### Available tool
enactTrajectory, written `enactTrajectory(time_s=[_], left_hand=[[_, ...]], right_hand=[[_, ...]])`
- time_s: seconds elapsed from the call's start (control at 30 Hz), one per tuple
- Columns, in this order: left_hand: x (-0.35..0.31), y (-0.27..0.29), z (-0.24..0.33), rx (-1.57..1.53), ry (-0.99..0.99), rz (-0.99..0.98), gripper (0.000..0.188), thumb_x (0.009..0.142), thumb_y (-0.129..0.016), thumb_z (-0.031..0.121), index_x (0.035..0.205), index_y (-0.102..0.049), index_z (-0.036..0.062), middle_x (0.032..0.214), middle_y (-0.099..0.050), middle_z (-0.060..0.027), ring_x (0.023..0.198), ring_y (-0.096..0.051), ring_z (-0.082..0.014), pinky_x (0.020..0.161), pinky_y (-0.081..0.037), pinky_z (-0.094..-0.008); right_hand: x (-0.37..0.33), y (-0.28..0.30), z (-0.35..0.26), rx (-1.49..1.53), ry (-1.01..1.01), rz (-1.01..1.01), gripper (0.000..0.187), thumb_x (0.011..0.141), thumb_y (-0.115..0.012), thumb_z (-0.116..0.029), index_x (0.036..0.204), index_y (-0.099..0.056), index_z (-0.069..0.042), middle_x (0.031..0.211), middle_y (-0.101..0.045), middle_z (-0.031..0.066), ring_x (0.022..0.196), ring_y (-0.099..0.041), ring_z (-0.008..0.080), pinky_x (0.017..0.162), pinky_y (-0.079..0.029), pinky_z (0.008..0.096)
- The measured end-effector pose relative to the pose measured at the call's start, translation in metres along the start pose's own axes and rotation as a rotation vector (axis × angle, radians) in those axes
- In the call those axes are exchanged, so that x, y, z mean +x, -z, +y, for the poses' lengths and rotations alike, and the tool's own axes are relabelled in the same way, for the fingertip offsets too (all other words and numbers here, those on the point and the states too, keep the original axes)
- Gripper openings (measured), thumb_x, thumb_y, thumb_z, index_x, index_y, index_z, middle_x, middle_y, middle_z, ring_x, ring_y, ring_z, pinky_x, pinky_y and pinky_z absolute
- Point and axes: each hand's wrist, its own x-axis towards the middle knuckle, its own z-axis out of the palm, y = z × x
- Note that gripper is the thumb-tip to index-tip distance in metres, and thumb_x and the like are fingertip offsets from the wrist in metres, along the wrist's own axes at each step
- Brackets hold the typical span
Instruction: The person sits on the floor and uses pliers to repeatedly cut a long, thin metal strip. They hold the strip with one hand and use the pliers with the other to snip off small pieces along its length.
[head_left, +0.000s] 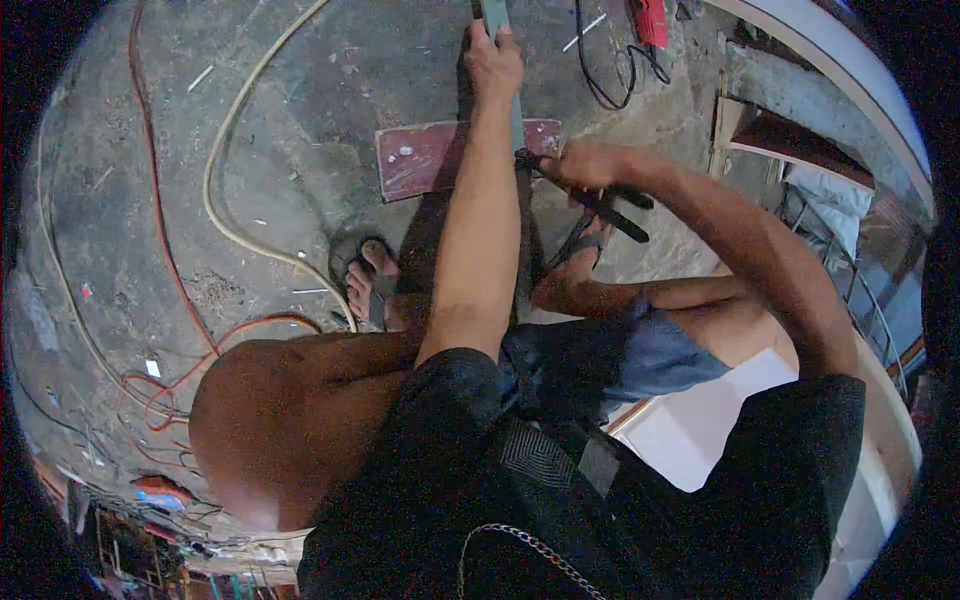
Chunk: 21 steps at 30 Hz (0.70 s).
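Note:
A long, narrow grey-green strip (517, 110) runs away from me across a worn reddish board (410, 165) on the floor. My left hand (493, 62) is closed around the far part of the strip, arm stretched out. Closer in, my right hand (588, 165) grips a plier-like tool with two black handles (628, 222) that stick out below the fingers. The tool's dark head (527, 158) is at the strip's right edge near the board; whether it bites the strip I cannot tell. My left forearm hides part of the board.
My sandalled feet (368, 275) flank the near side of the board. A cream hose (215, 160) and an orange cord (150, 150) curve over the concrete floor at left. At far right lies a red tool (650, 22) with a black cord. White sheeting (830, 205) and boards stand along the right.

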Motion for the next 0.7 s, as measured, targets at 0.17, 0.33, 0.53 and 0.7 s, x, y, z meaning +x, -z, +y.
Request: enactTrajectory(time_s=[0.17,0.33,0.53,0.7], left_hand=[[-0.009,-0.004,0.025,0.106,0.187,0.031,0.044,0.095,-0.048,0.031,0.125,-0.042,-0.0003,0.111,-0.058,-0.0229,0.103,-0.056,-0.0395,0.087,-0.044,-0.0470],[-0.010,-0.007,0.014,0.124,0.239,0.022,0.054,0.096,-0.047,0.031,0.137,-0.038,-0.0021,0.127,-0.052,-0.0273,0.117,-0.049,-0.0423,0.096,-0.040,-0.0476],[-0.017,-0.017,0.017,0.156,0.107,0.072,0.045,0.095,-0.048,0.031,0.124,-0.046,-0.0032,0.111,-0.058,-0.0261,0.105,-0.054,-0.0444,0.089,-0.043,-0.0483],[-0.004,-0.010,-0.004,0.238,-0.082,0.103,0.043,0.090,-0.056,0.036,0.109,-0.054,-0.0018,0.090,-0.066,-0.0216,0.083,-0.063,-0.0406,0.077,-0.049,-0.0463]], right_hand=[[-0.001,-0.055,0.034,-0.275,0.190,0.399,0.050,0.096,-0.045,-0.036,0.076,-0.063,0.006,0.070,-0.060,0.0303,0.071,-0.063,0.0430,0.065,-0.049,0.0497],[-0.001,-0.098,0.047,-0.215,0.125,0.552,0.049,0.095,-0.046,-0.033,0.072,-0.062,0.007,0.070,-0.059,0.0313,0.071,-0.061,0.0470,0.065,-0.048,0.0518],[0.022,-0.168,0.078,0.171,0.155,0.754,0.040,0.095,-0.048,-0.026,0.079,-0.059,0.008,0.069,-0.057,0.0312,0.069,-0.059,0.0478,0.062,-0.047,0.0505],[0.018,-0.164,0.063,0.457,0.292,1.087,0.044,0.097,-0.047,-0.032,0.076,-0.058,0.005,0.061,-0.056,0.0242,0.054,-0.056,0.0390,0.055,-0.044,0.0455]])
